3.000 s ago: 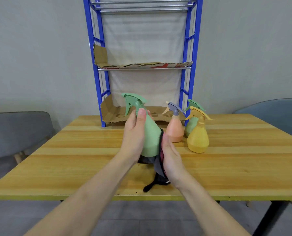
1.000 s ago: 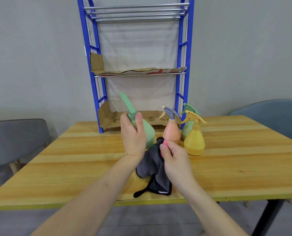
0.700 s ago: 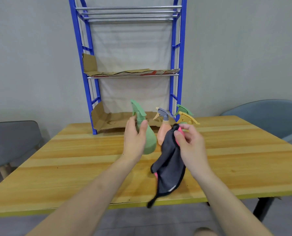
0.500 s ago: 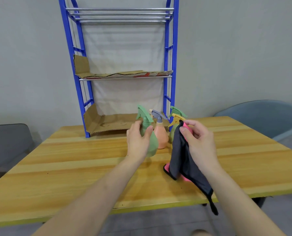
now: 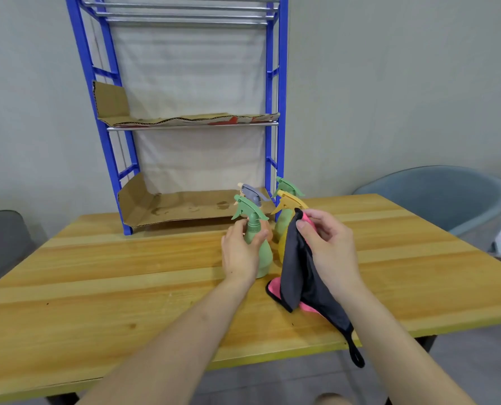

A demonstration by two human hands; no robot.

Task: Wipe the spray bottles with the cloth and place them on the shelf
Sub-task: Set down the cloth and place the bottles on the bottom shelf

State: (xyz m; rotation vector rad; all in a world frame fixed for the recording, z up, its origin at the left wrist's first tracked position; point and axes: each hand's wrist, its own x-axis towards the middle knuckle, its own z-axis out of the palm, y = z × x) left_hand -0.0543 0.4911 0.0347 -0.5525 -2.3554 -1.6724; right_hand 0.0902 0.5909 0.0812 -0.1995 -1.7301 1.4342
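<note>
Since 3 seconds earlier the right hand (image 5: 328, 249) had lifted the dark cloth (image 5: 297, 273) off the green spray bottle (image 5: 258, 244) and pinched its top corner at 3 o'clock of that bottle, its lower end trailing on the table (image 5: 97, 287). The left hand (image 5: 240, 252) was wrapped around the upright bottle's neck and body. At 12 o'clock stood 3 more bottles, in front of the blue shelf (image 5: 272, 83).

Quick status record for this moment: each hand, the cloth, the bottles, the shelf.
left hand: gripping the green spray bottle, upright on the table
right hand: pinching the cloth by its top edge
cloth: dark grey, pink underside, lower end on the table
other bottles: yellow bottle and two more, behind
shelf: no bottles on it
</note>
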